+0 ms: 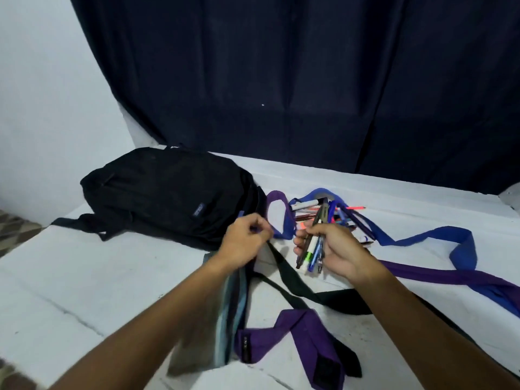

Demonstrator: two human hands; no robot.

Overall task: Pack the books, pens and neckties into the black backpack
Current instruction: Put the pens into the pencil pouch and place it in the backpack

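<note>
The black backpack (166, 192) lies flat at the left of the white table (84, 277). Just right of it, my left hand (247, 237) has its fingers curled round something small and blue, near the loop of a purple necktie (277, 198). My right hand (329, 247) grips a bundle of several pens (309, 249). More loose pens (309, 206) lie in a heap beyond it. A black necktie (298, 288), a striped grey-blue necktie (228, 311), a blue necktie (422, 240) and a purple necktie (306, 333) sprawl over the table. No books are in view.
A dark blue curtain (281, 80) hangs behind the table. A white wall (42, 94) stands at the left, with patterned floor (14, 229) below it. The table's left edge runs near the backpack's strap (73, 223).
</note>
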